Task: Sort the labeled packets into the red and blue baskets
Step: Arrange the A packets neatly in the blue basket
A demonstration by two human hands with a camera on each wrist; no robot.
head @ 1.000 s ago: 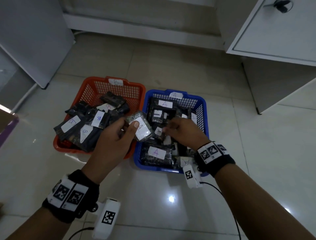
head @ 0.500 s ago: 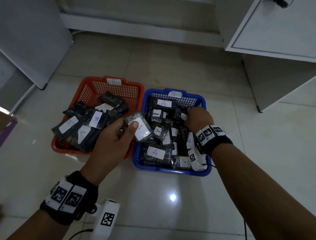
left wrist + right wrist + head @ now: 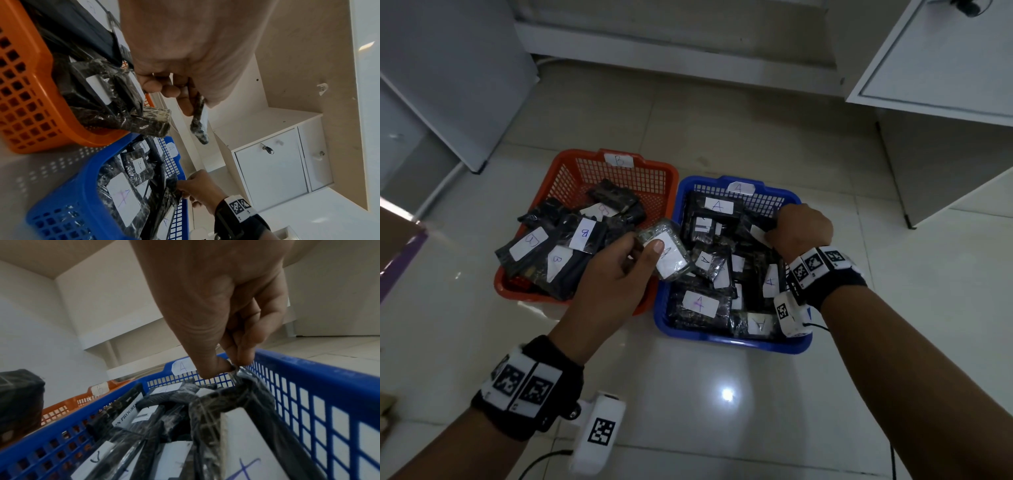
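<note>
A red basket [image 3: 585, 161] tagged B holds several dark packets with B labels. Beside it on the right, a blue basket [image 3: 726, 337] tagged A is full of packets labeled A. My left hand [image 3: 616, 274] holds a clear-wrapped packet [image 3: 666, 255] with a white label above the seam between the two baskets, thumb on top. My right hand [image 3: 803, 229] is at the far right corner of the blue basket. In the right wrist view its thumb and fingertips [image 3: 241, 356] pinch the plastic corner of a dark packet [image 3: 232, 400] lying in the basket.
Both baskets stand on a glossy tiled floor [image 3: 722, 394]. A white cabinet [image 3: 941, 78] rises at the right, another white panel [image 3: 448, 78] at the left, and a low white ledge [image 3: 671, 31] runs along the back. A cardboard piece [image 3: 397, 240] shows at the left edge.
My right hand moved from the middle of the blue basket to its far right corner and took hold of a packet's wrapping. The left hand kept its packet nearly still.
</note>
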